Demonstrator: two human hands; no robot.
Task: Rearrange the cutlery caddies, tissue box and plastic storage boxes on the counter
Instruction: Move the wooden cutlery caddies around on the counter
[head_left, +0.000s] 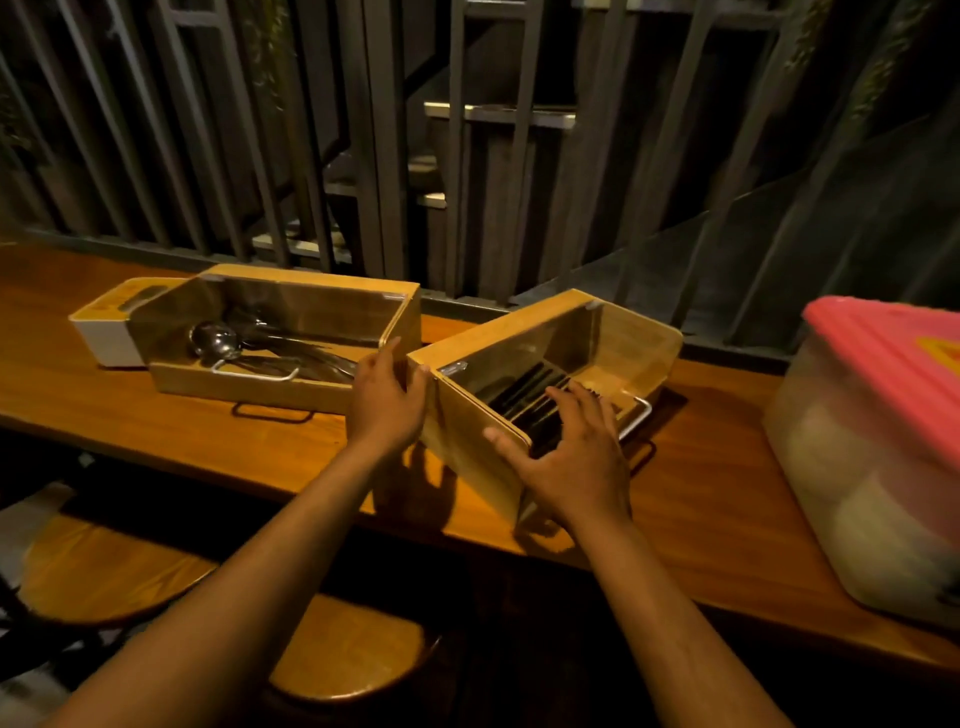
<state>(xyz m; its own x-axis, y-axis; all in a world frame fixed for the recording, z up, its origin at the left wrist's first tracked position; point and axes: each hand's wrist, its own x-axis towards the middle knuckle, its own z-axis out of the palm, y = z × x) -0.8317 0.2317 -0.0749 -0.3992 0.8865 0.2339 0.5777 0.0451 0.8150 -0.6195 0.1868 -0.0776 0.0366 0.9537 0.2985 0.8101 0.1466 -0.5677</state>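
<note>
Both hands (387, 400) on angled caddy (545, 384)

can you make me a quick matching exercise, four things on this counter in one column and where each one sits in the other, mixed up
Things:
1. wooden caddy holding metal spoons
2. wooden caddy holding dark chopsticks
3. white tissue box with wooden top
4. clear plastic storage box with pink lid

Places:
A. far right of the counter
B. far left, beside a caddy
C. between both hands, turned at an angle
D. left of centre, parallel to the counter edge

Pairs: 1-D, 2-C, 3-B, 4-A
</note>
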